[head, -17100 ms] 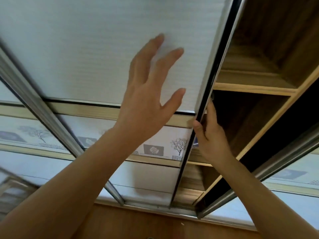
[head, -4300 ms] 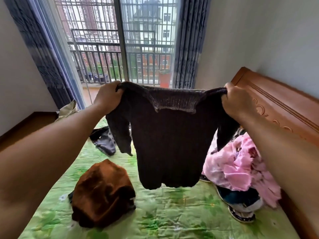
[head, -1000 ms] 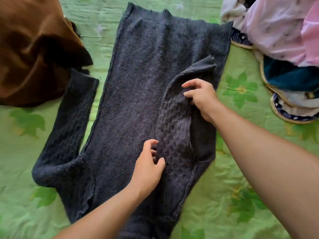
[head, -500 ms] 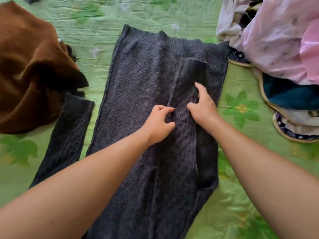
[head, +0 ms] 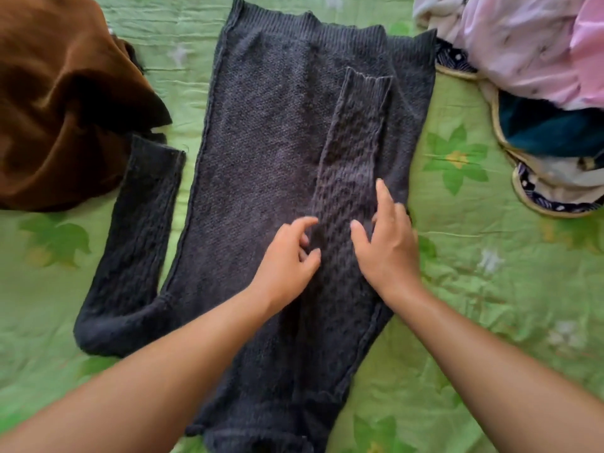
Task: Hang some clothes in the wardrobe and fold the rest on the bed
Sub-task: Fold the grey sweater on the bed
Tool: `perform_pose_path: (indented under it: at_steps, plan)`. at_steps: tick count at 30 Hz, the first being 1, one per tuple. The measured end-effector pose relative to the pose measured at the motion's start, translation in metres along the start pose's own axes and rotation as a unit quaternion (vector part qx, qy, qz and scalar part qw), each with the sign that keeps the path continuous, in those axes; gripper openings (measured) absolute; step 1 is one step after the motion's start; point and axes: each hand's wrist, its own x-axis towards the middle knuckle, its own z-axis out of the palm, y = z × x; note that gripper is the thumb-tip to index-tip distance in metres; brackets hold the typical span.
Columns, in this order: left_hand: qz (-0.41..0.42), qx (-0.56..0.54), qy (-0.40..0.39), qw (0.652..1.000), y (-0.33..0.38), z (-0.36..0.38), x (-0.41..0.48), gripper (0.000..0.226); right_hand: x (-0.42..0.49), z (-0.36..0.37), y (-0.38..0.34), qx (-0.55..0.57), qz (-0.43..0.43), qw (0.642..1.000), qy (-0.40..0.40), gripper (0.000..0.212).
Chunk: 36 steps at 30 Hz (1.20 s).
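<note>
A dark grey knitted sweater (head: 268, 132) lies flat on the green leaf-patterned bed cover (head: 490, 273). Its right sleeve (head: 353, 152) is folded over the body, cuff pointing away from me. The left sleeve (head: 137, 223) lies beside the body on the cover. My left hand (head: 287, 256) rests on the sweater at the folded sleeve's left edge, fingers loosely bent. My right hand (head: 385, 240) presses flat on the sleeve's right edge with fingers straight.
A crumpled brown garment (head: 65, 103) lies at the upper left, touching the left sleeve's cuff. A pile of pink, white and dark blue clothes (head: 536, 76) sits at the upper right.
Both hands have slid back toward me along the folded right sleeve, which now lies straighter and flatter. The view has shifted slightly.
</note>
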Motion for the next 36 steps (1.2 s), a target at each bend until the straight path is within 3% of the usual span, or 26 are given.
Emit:
perform_pose_path:
  at_steps: [4,7,11,14,17,19,21,23,25,27,30,33,36]
  plan:
    - [-0.059,0.060,-0.069,0.994,-0.018,0.024,-0.092,0.056,-0.075,0.001,0.033,-0.062,0.098,0.990,-0.077,0.039]
    - [-0.081,0.090,-0.097,0.988,-0.020,0.039,-0.135,0.054,-0.106,-0.006,0.049,-0.112,0.089,0.984,-0.105,0.031]
    - [-0.074,0.119,-0.113,0.984,-0.023,0.044,-0.153,0.051,-0.118,-0.024,0.062,-0.141,0.095,0.984,-0.052,0.025]
    - [-0.058,0.120,-0.127,0.983,-0.022,0.036,-0.157,0.052,-0.127,-0.027,0.067,-0.162,0.118,0.976,-0.090,0.043]
    - [-0.009,0.158,-0.056,0.986,-0.029,0.008,-0.159,0.050,-0.141,-0.019,0.060,-0.208,0.060,0.973,-0.083,0.073]
    - [0.027,0.204,0.031,0.978,-0.041,-0.025,-0.159,0.048,-0.149,-0.007,0.046,-0.239,-0.033,0.968,-0.062,0.074]
    - [0.031,0.269,0.103,0.957,-0.057,-0.065,-0.159,0.054,-0.151,0.007,0.033,-0.266,-0.099,0.952,-0.116,0.071]
    - [0.001,0.327,0.129,0.936,-0.076,-0.106,-0.158,0.067,-0.151,0.022,0.022,-0.277,-0.096,0.936,-0.196,0.074]
    - [-0.064,0.370,0.086,0.923,-0.099,-0.146,-0.154,0.075,-0.151,0.035,0.009,-0.281,-0.066,0.935,-0.207,0.073]
    - [-0.119,0.417,-0.022,0.901,-0.122,-0.182,-0.149,0.071,-0.156,0.044,-0.015,-0.273,-0.061,0.946,-0.165,0.070]
    - [-0.082,0.495,-0.151,0.852,-0.151,-0.216,-0.149,0.059,-0.171,0.062,-0.060,-0.248,-0.136,0.954,-0.103,0.061]
    - [0.005,0.521,-0.167,0.837,-0.164,-0.234,-0.149,0.046,-0.187,0.085,-0.109,-0.188,-0.214,0.951,-0.122,0.052]
    - [0.065,0.492,-0.125,0.859,-0.164,-0.244,-0.146,0.019,-0.202,0.107,-0.150,-0.136,-0.254,0.939,-0.186,0.048]
